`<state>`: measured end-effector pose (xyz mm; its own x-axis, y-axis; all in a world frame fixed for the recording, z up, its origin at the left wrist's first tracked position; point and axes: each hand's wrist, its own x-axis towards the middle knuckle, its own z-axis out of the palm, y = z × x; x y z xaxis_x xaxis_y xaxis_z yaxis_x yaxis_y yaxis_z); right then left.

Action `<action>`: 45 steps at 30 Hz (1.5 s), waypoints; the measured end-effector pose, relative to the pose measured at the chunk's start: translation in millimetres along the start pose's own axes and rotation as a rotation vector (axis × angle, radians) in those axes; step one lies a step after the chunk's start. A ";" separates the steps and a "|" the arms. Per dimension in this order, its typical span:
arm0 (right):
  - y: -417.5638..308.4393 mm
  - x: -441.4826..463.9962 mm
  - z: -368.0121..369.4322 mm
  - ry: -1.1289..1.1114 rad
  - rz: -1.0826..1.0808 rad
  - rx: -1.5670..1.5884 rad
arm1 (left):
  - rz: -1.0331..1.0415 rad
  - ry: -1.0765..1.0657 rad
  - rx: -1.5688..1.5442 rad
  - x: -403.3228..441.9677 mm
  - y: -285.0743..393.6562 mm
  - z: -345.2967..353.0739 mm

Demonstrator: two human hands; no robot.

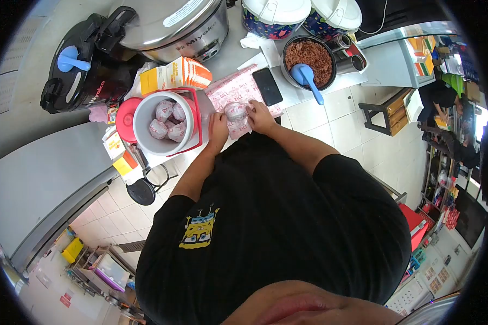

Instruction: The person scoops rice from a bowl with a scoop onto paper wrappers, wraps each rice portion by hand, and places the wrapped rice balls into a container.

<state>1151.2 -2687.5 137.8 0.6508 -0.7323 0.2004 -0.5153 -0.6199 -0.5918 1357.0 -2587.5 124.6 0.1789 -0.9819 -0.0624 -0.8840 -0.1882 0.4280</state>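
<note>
Pale floor tiles (333,127) border a grey worktop (237,46). Upper left: a steel Miyako cooker (187,32) and a black Miyako cooker (100,81), a blue scoop (71,59) on the latter's lid. Nearer the person, a white pail (141,116) contains several wrapped bundles (164,111). Upper right, a black bowl (283,65) of reddish-brown rice (309,53) holds a blue spoon (303,74). Printed wrapping paper (228,91) lies between pail and bowl, a black phone (268,86) at its right side. Right hand (261,117): fingers bent. Left hand (218,130): fingers close together. Whether either pinches cannot be told. Round bundle (235,111): on the paper, between both hands.
</note>
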 end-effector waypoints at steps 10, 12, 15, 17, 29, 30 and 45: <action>-6.1 42.4 20.4 0.078 0.224 0.195 | -0.064 0.112 -0.316 17.3 -1.7 -7.7; -20.3 55.5 8.3 0.142 0.303 0.273 | -0.202 0.115 -0.555 22.0 -3.3 -5.5; -30.8 65.6 -9.8 0.236 0.350 0.297 | -0.371 0.074 -0.518 34.0 27.2 -41.7; -33.7 58.0 -10.8 0.170 0.306 0.259 | -0.448 -0.115 -0.385 41.7 40.4 -52.9; 7.2 84.2 26.2 -0.328 0.144 0.142 | -0.383 -0.071 -0.263 50.2 38.4 -27.0; 4.7 93.8 23.2 -0.299 0.198 0.188 | -0.337 -0.072 -0.201 51.6 36.3 -29.1; -132.5 81.9 -153.5 -0.045 0.853 1.399 | 0.319 0.066 -0.194 22.3 140.0 -225.9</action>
<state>1187.2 -2708.7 352.5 0.4874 -0.6845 -0.5422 0.1467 0.6763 -0.7219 1334.9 -2630.9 386.8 -0.0597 -0.9858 0.1568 -0.8027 0.1408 0.5795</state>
